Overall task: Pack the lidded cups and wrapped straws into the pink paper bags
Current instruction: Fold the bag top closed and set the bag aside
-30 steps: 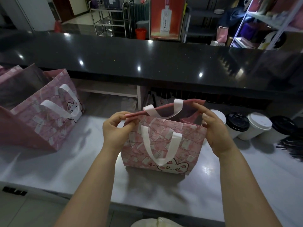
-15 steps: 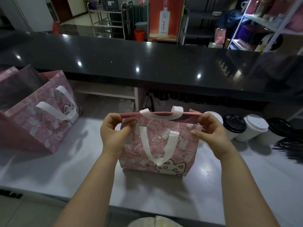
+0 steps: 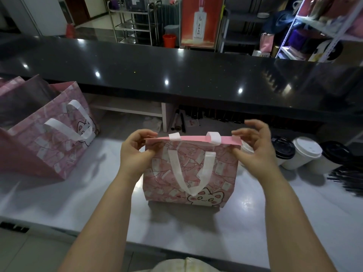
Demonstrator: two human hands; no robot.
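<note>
pink paper bag [image 3: 222, 173] (flat-topped) between left hand [image 3: 135, 152], right hand [image 3: 255, 152]

Poster bottle [image 3: 198, 24] — vertical Chinese characters, too blurred to read.

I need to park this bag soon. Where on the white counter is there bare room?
Bare counter lies between the left bag and the middle bag, and along the near edge in front of it. The right side is crowded: lidded cups stand beside the middle bag, with the dark straw pile past them.
</note>
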